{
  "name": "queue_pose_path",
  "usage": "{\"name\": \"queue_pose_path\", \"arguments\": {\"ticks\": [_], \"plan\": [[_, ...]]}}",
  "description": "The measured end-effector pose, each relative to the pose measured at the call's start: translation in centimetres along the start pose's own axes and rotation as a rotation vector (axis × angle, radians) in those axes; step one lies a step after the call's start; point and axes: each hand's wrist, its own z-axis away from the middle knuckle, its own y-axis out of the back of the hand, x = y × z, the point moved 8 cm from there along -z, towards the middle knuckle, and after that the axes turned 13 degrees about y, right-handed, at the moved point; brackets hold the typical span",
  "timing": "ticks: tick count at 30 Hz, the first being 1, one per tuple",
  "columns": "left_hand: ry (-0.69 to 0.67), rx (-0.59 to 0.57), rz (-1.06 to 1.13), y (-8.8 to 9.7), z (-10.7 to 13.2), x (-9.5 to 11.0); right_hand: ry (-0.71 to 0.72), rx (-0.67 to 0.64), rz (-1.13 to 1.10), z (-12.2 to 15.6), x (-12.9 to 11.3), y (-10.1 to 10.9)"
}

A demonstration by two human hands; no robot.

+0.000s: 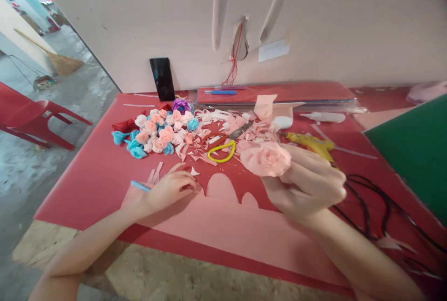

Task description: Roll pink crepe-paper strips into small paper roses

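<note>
My right hand [307, 184] is closed around the base of a pink paper rose [270, 159], raised above the table with its petals facing me. My left hand [172, 187] lies palm down, fingers loosely bent and apart, on a wide pink paper sheet [226, 222] with a cut upper edge. By the left wrist is a light blue pen [140, 185], partly hidden. Rounded petal-shaped pieces [220, 187] lie at the sheet's upper edge. Scissors with a yellow and a red loop [222, 152] rest among pink paper scraps [195, 156], left of the rose.
A heap of pink, white and blue paper roses [159, 133] sits at the back left, near an upright phone [162, 79]. A yellow glue gun [310, 143] lies behind my right hand. Black cable [365, 208] runs down the right, beside a green panel [415, 152].
</note>
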Motion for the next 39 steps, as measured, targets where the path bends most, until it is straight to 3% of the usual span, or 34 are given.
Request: {"name": "queue_pose_path", "arguments": {"ticks": [9, 12, 16, 19, 23, 28, 34, 37, 39], "plan": [[0.032, -0.024, 0.063, 0.7, 0.0, 0.4, -0.059, -0.006, 0.023, 0.5, 0.2, 0.0], [0.105, 0.026, 0.125, 1.5, 0.2, 0.0, -0.262, -0.009, -0.144, 1.0, 1.7, -0.4], [0.249, 0.141, 0.242, 3.5, 0.7, -0.7, -0.67, -0.057, -0.722, 2.7, 3.8, -3.3], [0.283, 0.157, 0.333, 4.7, 0.6, -0.1, -0.777, -0.087, -0.874, 3.3, 4.1, -4.4], [0.293, 0.146, 0.525, 6.1, -0.3, 1.3, -0.694, -0.176, -0.74, 2.6, 3.6, -3.9], [0.21, 0.238, 0.605, 8.6, -1.6, 3.8, -0.522, -0.352, -0.603, 0.8, 1.5, -3.3], [0.038, 0.314, 0.671, 10.4, -2.2, 7.2, -0.409, -0.196, -0.407, 0.1, 0.8, -1.3], [-0.07, 0.347, 0.718, 10.5, -2.2, 8.7, -0.294, -0.07, -0.303, 0.2, 0.6, -0.1], [-0.145, 0.43, 0.737, 10.7, -2.0, 9.3, -0.198, -0.058, -0.238, 0.4, 0.4, 0.1]]}}
